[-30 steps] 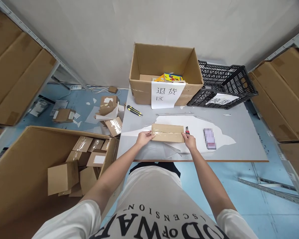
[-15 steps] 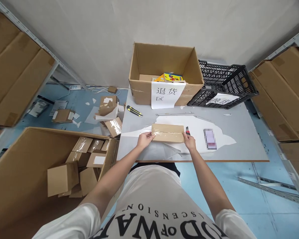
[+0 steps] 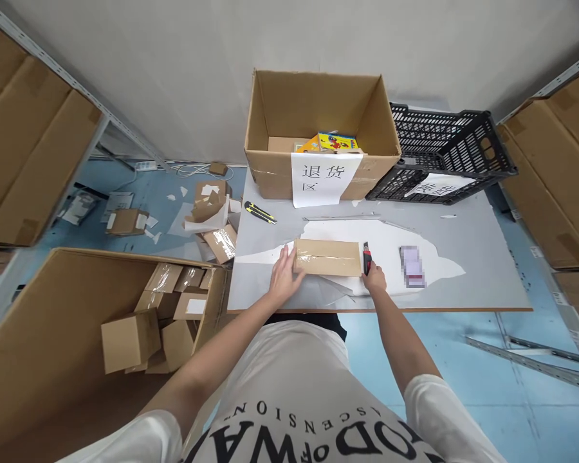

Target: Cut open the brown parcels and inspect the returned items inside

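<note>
A taped cardboard box [image 3: 327,258] lies flat on the table in front of me, with clear tape along its top. My left hand [image 3: 284,278] is at the box's left end, its fingers extended and thumb apart, resting against the edge. Just off the box's right end, my right hand [image 3: 375,278] has its fingers closed on the lower part of a red and black utility knife [image 3: 367,257]. The knife's tip points away from me.
A large open carton [image 3: 275,177] with a paper sign stands at the back, beside a black plastic crate [image 3: 468,151]. A yellow and black utility knife [image 3: 260,213] lies left, a pixelated object [image 3: 412,266] right. A big carton [image 3: 58,302] on my left holds several boxes.
My right hand has let go of the box's right end and taken hold of the red utility knife. My left hand has loosened from a pinch, its fingers now spread. The view has shifted slightly.
</note>
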### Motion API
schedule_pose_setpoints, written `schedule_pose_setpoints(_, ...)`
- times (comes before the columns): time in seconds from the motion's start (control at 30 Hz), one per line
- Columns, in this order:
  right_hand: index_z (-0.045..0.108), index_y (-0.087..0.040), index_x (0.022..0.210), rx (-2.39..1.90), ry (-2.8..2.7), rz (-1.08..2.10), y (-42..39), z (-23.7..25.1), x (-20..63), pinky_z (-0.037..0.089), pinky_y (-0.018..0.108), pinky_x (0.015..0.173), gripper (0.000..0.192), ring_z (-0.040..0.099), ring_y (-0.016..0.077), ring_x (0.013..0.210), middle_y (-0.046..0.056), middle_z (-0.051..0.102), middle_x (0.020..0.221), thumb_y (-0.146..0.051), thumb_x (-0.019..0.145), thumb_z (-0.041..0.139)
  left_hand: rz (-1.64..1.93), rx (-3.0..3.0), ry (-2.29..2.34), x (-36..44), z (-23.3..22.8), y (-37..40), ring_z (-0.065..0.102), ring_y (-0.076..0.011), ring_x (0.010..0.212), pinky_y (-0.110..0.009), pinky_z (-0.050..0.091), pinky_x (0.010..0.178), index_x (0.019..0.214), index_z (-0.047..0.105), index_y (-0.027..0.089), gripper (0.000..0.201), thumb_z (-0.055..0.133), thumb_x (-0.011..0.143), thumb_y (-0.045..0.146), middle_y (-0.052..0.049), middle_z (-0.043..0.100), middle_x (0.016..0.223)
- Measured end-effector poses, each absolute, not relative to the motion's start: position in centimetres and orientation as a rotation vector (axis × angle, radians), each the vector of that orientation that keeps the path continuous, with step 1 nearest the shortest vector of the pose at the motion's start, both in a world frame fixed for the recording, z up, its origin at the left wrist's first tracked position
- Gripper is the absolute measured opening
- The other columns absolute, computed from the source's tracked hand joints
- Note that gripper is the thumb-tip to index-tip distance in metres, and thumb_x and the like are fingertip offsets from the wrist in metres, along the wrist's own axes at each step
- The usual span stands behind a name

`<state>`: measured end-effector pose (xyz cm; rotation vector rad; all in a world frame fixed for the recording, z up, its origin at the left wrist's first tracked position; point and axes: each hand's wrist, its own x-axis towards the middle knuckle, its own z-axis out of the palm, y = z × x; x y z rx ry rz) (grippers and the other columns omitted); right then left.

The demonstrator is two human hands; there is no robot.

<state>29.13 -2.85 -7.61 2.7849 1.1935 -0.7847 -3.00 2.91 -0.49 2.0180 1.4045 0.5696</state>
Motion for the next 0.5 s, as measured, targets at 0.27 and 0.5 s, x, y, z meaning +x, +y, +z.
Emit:
schedule_pose_setpoints(0.27,0.033,-0.011,0.138,2.865,1.257,-0.836,-2.8,-6.7,29.1,0.042,0.041,0.092,0.065,0.055,0.0301,0.108,0.02,0.051,0.119,-0.026,0.078,0.05,0.247,2.528,1.0,-1.3,0.4,0.9,0.014,-0.0287,0.142,-0.05,0.012,0.114,0.136,0.04,0.014,0.054,0.048,0.086,0.032,-0.016,0.024,0.151)
schedule_pose_setpoints(0.5,0.023,-0.012,0.142,3.16,1.58,-0.925,-1.8,0.2,29.7,0.05,0.034,0.072,0.06,0.062,0.0209,0.078,0.011,0.064,0.099,-0.031,0.086,0.032,0.149,2.619,0.898,-0.3,-0.6,0.8,0.01,-0.0271,0.143,-0.05,0.008,0.114,0.14,0.032,0.014,0.061,0.049,0.085,0.032,-0.015,0.02,0.153)
